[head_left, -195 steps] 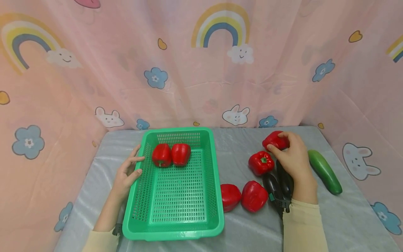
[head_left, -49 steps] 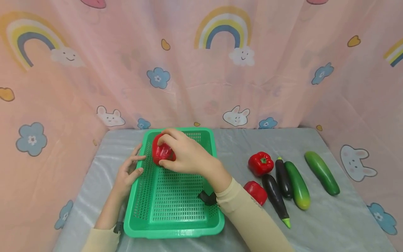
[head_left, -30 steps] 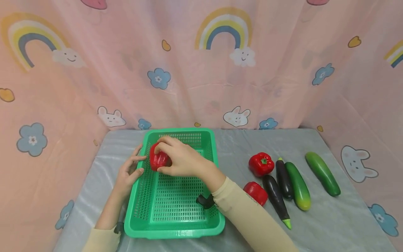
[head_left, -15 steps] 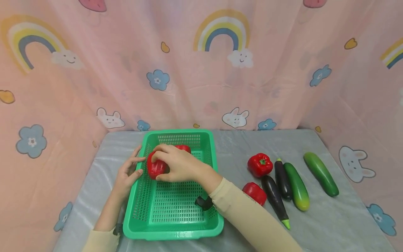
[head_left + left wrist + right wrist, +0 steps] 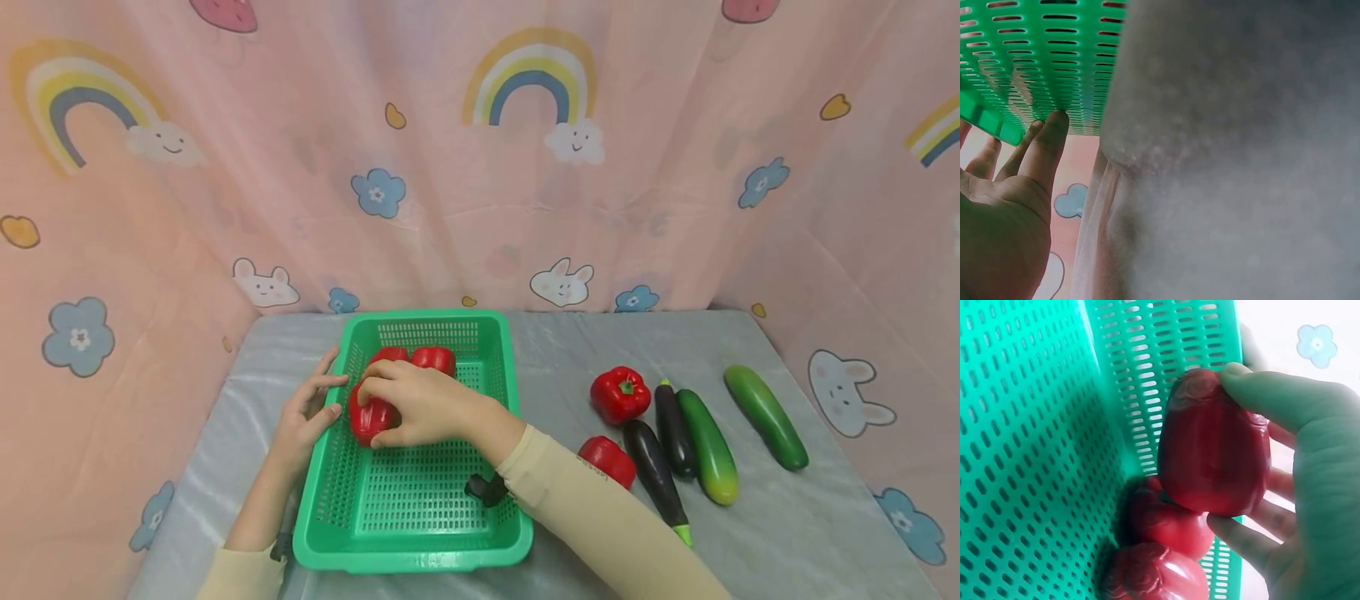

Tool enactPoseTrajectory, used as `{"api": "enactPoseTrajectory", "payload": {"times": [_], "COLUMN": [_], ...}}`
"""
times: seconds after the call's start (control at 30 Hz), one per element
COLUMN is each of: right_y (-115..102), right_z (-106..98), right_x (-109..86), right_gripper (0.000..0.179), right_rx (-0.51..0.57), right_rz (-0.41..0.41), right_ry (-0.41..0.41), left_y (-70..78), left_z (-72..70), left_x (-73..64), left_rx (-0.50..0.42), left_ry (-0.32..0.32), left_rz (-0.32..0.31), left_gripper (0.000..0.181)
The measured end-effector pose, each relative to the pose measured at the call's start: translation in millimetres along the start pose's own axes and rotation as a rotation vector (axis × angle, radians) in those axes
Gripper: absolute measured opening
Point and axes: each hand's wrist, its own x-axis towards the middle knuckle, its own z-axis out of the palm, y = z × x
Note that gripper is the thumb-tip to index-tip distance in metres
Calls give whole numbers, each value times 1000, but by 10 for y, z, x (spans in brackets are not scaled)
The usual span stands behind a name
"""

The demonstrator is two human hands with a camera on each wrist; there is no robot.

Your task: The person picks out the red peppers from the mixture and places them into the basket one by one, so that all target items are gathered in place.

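The right hand [image 5: 427, 404], its grip curled round a glossy red bell pepper [image 5: 367, 423], has drawn it nearer inside the green plastic basket [image 5: 416, 560], baring two red peppers [image 5: 433, 359] behind: three are within, one unreleased. The left hand [image 5: 302, 417], fingers extended, touches the basket's side.

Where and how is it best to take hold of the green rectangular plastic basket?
Probably by the rims of the two long sides of the green plastic basket, slightly beyond the middle, one hand coming from each side. These rims run long and straight; two shiny red bell peppers lie near the far end, so weight likely gathers there. The left hand touches the left side.
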Motion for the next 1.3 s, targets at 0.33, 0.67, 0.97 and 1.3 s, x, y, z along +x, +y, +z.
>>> {"api": "enactPoseTrajectory", "payload": {"times": [0.33, 0.67, 0.97, 1.3], "right_y": [2, -1, -1, 14], "right_z": [79, 135, 184, 194], "right_x": [10, 24, 23, 19], "right_gripper": [52, 56, 55, 57], "right_rx": [-11, 10, -13, -31], "right_rz": [10, 16, 15, 13], "right_ry": [-66, -136, -148, -150], "left_y": [2, 7, 20, 0], "left_z": [7, 11, 16, 11], "left_x": [-2, -6, -2, 2], "left_rx": [1, -10, -13, -21], "left_ry": [0, 5, -1, -10], "left_rz": [-8, -16, -20, -3], "left_gripper": [34, 35, 35, 36]}}
